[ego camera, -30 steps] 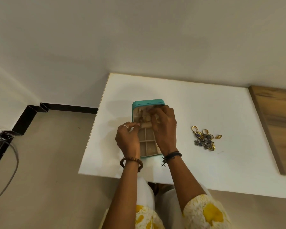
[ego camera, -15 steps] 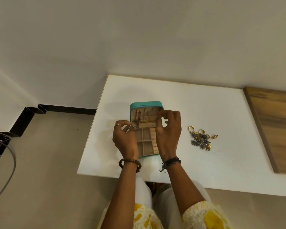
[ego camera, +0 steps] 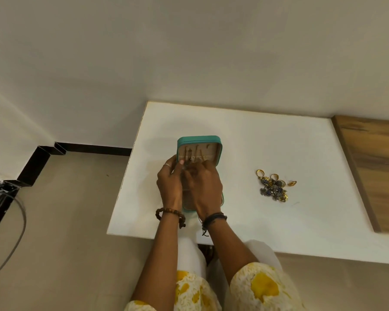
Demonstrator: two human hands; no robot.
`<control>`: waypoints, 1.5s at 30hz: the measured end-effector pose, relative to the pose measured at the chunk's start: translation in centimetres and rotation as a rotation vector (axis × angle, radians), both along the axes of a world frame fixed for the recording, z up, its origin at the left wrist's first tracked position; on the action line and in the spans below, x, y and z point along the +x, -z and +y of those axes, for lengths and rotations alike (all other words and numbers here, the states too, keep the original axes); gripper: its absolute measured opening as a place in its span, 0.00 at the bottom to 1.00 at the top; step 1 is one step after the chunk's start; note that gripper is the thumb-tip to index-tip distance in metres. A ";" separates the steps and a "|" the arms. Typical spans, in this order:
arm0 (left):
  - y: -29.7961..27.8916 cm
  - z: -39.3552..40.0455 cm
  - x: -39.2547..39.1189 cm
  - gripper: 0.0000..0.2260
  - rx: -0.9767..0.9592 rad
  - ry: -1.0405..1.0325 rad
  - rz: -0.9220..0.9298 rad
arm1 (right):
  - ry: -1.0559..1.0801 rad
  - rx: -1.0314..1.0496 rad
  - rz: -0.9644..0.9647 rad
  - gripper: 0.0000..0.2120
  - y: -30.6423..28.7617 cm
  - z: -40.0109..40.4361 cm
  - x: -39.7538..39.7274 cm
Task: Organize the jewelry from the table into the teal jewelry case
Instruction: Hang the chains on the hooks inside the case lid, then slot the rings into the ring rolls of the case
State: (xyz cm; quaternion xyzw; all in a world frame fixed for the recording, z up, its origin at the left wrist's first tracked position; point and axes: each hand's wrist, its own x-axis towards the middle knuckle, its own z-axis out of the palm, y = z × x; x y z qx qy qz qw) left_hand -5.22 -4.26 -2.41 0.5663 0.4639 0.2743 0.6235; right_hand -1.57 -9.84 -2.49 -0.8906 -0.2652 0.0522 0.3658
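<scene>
Head view, the only one. We note the teal jewelry case [ego camera: 199, 153] lying open on the white desk [ego camera: 245, 140], lid propped up at the far end. Thin chain-like pieces hang inside the lid; we judge these already stowed, though they are too small to identify. The lower tray is mostly hidden under the hands, so we cannot say which compartments are filled.

Remaining work: a pile of jewelry [ego camera: 273, 186], gold rings and dark blue-grey pieces tangled together, sits on the desk well to the right of the case, untouched. We judge the task as begun, with most of it left to do.

Hand pose: both forearms reach forward over the near desk edge and converge above the case. The left hand [ego camera: 169, 184] has fingers curled, tips pinched on a small dark piece [ego camera: 187, 166] at the lower edge of the lid. The right hand [ego camera: 203, 187] lies across the tray, fingers bent toward the same spot; whether it also grips the piece or only steadies it, we cannot tell. A wooden panel [ego camera: 373, 171] adjoins the desk at right.
</scene>
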 end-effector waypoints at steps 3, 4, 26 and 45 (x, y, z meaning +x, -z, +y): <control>0.0 0.1 -0.1 0.14 -0.012 0.033 -0.008 | 0.012 -0.024 -0.028 0.11 0.1 0.4 -0.2; 0.1 0.1 -0.1 0.14 -0.012 0.040 -0.010 | 0.018 -0.026 -0.028 0.11 0.1 0.4 -0.2; -0.3 -1.0 -1.8 0.15 0.041 0.085 0.152 | 0.294 0.111 0.207 0.08 -2.1 -5.6 2.1; -0.4 -1.7 1.3 0.11 -0.162 -0.066 0.044 | 0.084 0.024 0.616 0.12 -1.7 -12.1 3.5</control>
